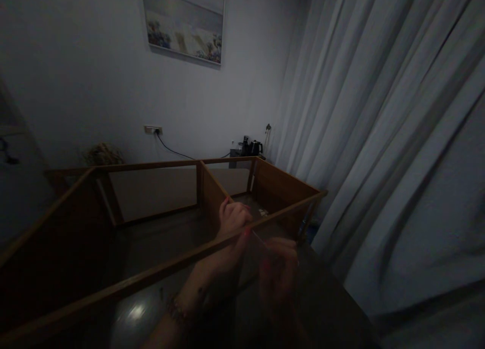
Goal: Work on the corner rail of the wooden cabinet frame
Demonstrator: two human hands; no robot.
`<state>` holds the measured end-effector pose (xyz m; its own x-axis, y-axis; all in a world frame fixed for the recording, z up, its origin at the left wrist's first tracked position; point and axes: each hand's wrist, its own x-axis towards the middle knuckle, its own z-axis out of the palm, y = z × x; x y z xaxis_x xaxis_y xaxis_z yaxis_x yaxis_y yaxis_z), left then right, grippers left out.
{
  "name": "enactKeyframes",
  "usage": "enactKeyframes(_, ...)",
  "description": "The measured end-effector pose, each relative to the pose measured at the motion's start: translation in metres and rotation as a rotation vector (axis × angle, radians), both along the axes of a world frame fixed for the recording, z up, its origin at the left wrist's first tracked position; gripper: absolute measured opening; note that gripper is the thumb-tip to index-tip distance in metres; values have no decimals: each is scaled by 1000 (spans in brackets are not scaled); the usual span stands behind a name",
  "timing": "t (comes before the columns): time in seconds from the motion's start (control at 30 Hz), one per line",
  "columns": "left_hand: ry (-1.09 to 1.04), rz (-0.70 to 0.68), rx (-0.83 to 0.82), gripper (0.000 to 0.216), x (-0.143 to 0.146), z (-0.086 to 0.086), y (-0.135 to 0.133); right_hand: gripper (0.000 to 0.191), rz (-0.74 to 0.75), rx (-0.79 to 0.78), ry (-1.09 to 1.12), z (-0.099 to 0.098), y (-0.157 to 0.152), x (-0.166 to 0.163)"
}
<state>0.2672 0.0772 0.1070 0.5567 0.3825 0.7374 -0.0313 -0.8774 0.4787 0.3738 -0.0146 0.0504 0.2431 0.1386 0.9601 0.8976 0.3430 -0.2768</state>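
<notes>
Left hand (pixel 234 220) clamped on wooden frame (pixel 182 260), front edge, at the divider (pixel 212 188); right hand (pixel 280 268) blurred, fingers closed around a thin rod (pixel 259 239), tip near left thumb; frame sits before the person, beside the curtain (pixel 341 111).

At my left hand (pixel 233 218), the brown, box-shaped wooden frame (pixel 210 192) looks smooth, the grey surface (pixel 136 311) below its near edge gleams glossy, and the pale cloth curtain (pixel 364 137) past the frame's right corner looks matt.
</notes>
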Motion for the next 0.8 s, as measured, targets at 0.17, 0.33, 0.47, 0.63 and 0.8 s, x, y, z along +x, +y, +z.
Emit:
enactKeyframes(0.17, -25, -2, 7, 23, -1, -1, -1, 21, -12, 3, -55, -5, 2, 1)
enactKeyframes(0.33, -10, 1, 22, 22, -2, 0, -4, 28, -53, 27, -113, 2, 2, -3)
enactKeyframes(0.47, 14, 27, 40, 23, -1, -1, -4, 31, -64, 35, -141, 3, 2, -3)
enactKeyframes(0.63, 33, 39, 41, 25, 0, -2, -1, 32, -49, 57, -138, 1, 3, -1)
enactKeyframes(0.8, 30, 53, 40, 28, -2, 1, -4, 29, -69, 58, -125, 5, 2, -3)
